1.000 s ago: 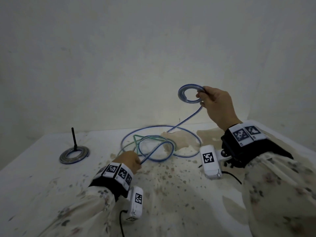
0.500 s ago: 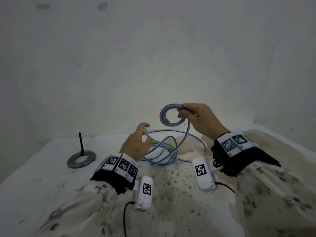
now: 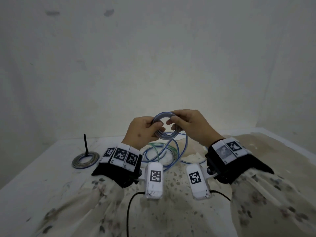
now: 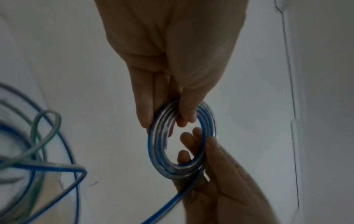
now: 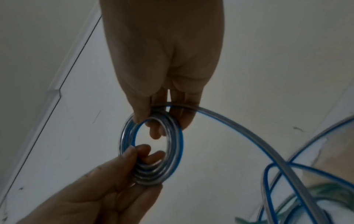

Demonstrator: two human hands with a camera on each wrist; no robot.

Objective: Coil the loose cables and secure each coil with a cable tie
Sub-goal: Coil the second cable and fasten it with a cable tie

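A small coil of clear, blue-striped cable (image 3: 161, 115) hangs in the air above the table, held by both hands. My left hand (image 3: 158, 127) pinches its left side between thumb and fingers, and my right hand (image 3: 173, 121) pinches its right side. In the left wrist view the left hand (image 4: 173, 116) grips the coil (image 4: 155, 145) from above. In the right wrist view the right hand (image 5: 159, 119) grips the coil (image 5: 176, 144) at its top. The cable's loose tail (image 5: 249, 130) runs down to loops on the table (image 3: 177, 151), tangled with a green cable (image 3: 153, 145).
A finished coil (image 3: 85, 158) lies at the left of the white, stained table (image 3: 51, 177), with a black cable tie (image 3: 85, 143) sticking up from it. Pale walls stand behind and to the right. Wrist cameras with black leads hang under both forearms.
My left hand let go of the loose cable on the table and rose to the coil. My right hand brought the coil down and left; both hands now hold it.
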